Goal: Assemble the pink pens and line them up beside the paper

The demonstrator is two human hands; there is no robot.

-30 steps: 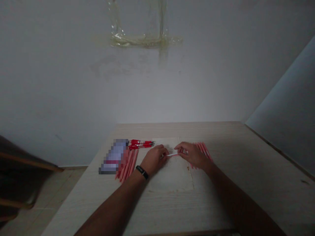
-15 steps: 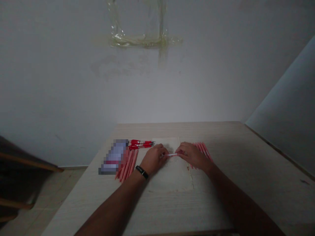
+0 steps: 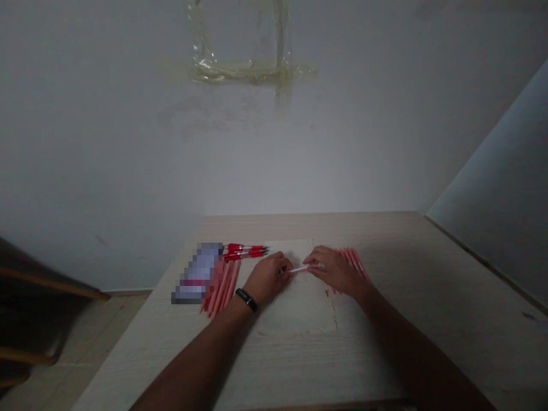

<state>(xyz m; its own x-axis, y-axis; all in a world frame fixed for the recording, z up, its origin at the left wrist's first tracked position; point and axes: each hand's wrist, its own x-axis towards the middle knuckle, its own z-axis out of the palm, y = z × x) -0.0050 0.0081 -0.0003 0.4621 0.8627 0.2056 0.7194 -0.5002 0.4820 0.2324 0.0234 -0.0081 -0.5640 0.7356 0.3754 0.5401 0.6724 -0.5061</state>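
Between my two hands a thin whitish rod (image 3: 299, 269) lies nearly level; its exact kind is too small to make out. My left hand (image 3: 269, 278), with a dark band on its wrist, pinches the left end. The fingers of my right hand (image 3: 336, 269) are closed on the right end. Both hands are over a pale sheet (image 3: 295, 311) on the table. Several slim pink sticks (image 3: 223, 288) lie beside my left hand, and more pink sticks (image 3: 354, 260) are partly hidden behind my right hand. Red pens (image 3: 246, 251) rest beyond my left hand.
A blurred-out rectangular object (image 3: 199, 274) lies at the left of the wooden table (image 3: 274, 371). Behind the table rises a grey wall (image 3: 342, 142) with tape strips (image 3: 248, 73) on it. Dark furniture with wooden bars (image 3: 51, 285) stands on the floor at left.
My right-hand fingers have shifted slightly along the rod, so a bit more of its right part shows. My left hand stays nearly in place.
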